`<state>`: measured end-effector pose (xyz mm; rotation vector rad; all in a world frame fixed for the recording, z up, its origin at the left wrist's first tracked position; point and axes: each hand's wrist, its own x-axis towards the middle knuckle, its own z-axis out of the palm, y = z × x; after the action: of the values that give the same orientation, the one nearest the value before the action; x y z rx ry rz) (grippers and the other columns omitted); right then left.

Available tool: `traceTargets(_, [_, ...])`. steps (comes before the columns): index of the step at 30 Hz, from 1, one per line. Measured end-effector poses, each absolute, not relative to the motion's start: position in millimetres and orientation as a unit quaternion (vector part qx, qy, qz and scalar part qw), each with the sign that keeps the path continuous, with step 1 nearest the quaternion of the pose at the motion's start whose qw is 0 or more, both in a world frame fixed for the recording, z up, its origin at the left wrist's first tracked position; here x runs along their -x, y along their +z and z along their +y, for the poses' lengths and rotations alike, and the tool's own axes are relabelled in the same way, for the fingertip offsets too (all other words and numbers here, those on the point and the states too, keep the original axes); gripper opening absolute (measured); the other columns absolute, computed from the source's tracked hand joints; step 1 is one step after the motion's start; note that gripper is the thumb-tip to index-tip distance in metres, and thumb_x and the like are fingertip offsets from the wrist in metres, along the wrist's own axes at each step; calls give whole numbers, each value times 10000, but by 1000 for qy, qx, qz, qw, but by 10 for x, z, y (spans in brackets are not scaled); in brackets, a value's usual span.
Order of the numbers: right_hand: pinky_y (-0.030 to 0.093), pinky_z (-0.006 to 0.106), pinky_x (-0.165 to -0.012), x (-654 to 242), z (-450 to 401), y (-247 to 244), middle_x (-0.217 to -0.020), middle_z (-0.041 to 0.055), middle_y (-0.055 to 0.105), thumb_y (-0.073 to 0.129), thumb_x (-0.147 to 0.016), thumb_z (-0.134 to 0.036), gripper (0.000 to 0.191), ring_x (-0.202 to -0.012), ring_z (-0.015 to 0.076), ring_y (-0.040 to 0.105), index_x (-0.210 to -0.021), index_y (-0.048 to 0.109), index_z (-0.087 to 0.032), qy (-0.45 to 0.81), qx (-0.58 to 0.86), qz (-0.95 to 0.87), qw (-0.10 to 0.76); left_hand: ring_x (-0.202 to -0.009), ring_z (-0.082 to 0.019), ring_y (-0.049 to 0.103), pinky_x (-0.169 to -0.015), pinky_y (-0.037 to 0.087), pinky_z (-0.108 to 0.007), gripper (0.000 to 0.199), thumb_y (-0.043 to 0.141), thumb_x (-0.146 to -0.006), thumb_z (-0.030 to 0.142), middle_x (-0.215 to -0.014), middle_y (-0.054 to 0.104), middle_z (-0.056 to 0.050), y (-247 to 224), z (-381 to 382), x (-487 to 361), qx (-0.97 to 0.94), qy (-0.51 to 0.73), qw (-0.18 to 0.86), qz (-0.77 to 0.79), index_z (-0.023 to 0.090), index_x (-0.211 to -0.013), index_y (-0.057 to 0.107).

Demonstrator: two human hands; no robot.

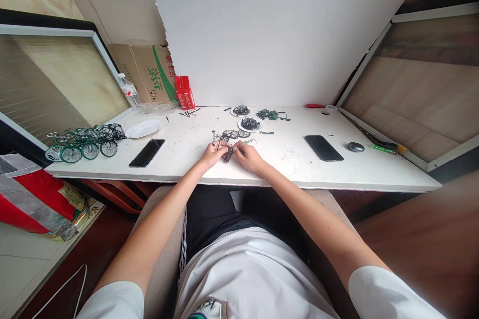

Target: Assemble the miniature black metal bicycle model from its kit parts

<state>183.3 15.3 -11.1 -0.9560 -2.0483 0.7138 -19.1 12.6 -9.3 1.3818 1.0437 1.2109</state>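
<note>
Black piece (228, 153), small, at the near middle of the white table (187, 154), between the hands. Left hand (213, 154): thumb and fingers drawn together, apparently pinching the piece. Right hand (247, 156): fingers curled close at its right side; cannot tell whether they grip it (detail too small). Just beyond, two dark wheels (236, 133). Farther, a plate (240, 126) of black parts; far left, green toy bicycles (80, 143). Step in hand, as judged: close fingertip work on the piece. Next move probably calls for a steady left pinch and fine right-hand control.
</note>
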Motion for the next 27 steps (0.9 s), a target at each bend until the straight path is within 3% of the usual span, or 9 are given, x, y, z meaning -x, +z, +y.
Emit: traceTargets(27, [415, 325, -727, -1837, 142, -106, -817, 21, 680, 456, -1080, -460, 299, -694, 191, 551, -1015, 621, -219, 264, 378, -807, 368, -631, -162, 638, -582, 534, -269, 114, 723, -828, 215, -720, 694, -40, -123, 124, 189, -575, 502, 489, 423, 145, -915, 747])
